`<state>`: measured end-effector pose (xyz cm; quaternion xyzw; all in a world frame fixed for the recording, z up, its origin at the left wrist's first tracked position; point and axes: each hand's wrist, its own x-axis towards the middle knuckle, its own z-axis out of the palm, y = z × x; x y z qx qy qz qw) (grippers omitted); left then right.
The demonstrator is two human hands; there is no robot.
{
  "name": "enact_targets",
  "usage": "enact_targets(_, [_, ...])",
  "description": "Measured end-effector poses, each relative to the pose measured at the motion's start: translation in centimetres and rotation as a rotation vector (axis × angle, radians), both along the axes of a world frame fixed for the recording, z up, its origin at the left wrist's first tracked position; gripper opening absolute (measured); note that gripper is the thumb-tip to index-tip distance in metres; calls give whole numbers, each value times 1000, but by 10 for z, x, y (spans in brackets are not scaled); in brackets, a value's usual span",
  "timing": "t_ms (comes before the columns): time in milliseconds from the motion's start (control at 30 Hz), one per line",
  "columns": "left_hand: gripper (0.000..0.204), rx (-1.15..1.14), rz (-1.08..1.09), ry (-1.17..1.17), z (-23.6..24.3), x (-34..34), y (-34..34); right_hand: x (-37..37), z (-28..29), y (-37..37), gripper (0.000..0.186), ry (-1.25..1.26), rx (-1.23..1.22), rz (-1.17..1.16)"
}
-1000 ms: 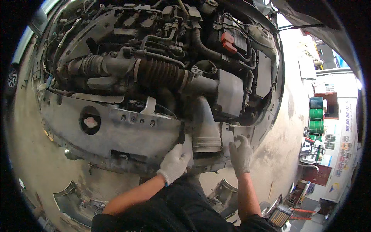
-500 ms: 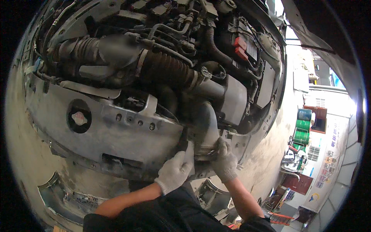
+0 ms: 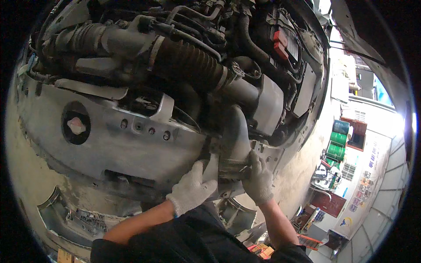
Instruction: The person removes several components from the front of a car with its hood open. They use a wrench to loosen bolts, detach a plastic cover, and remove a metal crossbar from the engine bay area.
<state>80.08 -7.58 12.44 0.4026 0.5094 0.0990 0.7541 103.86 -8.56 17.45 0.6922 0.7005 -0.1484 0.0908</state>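
Note:
Both of my hands wear pale knitted work gloves and are at the front of a car's engine bay. Between them is the flat, wide mouth of a grey plastic air intake duct (image 3: pixel 236 136), which curves back toward the grey air filter housing (image 3: pixel 268 107). My left hand (image 3: pixel 193 189) is closed at the duct's left side, thumb up, against a pale flat edge (image 3: pixel 212 168). My right hand (image 3: pixel 258 180) wraps its fingers round the right edge of the mouth. The fingertips under the duct are hidden.
A grey radiator cover panel (image 3: pixel 131 151) with a round cap (image 3: pixel 76 126) spans the left. Behind lie a ribbed hose (image 3: pixel 186 65) and a battery with a red terminal cover (image 3: pixel 280 44). A removed bumper (image 3: pixel 74 223) lies on the floor; green drums (image 3: pixel 337 144) stand far right.
The view has shifted slightly, so the engine bay's front sits a little further left. Both hands stay at the duct's mouth; my left hand sits slightly lower and further left in the picture.

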Motion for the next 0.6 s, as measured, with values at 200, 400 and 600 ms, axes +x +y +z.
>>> enact_targets(200, [80, 47, -73, -113, -33, 3, -13, 8, -4, -3, 70, 22, 19, 34])
enact_targets(400, [43, -164, 166, -322, -32, 8, -14, 15, -5, 0, 72, 63, -6, 49])
enact_targets(600, [44, -360, 185, -429, -14, 2, 3, 20, -4, 2, 68, 73, -34, 71])
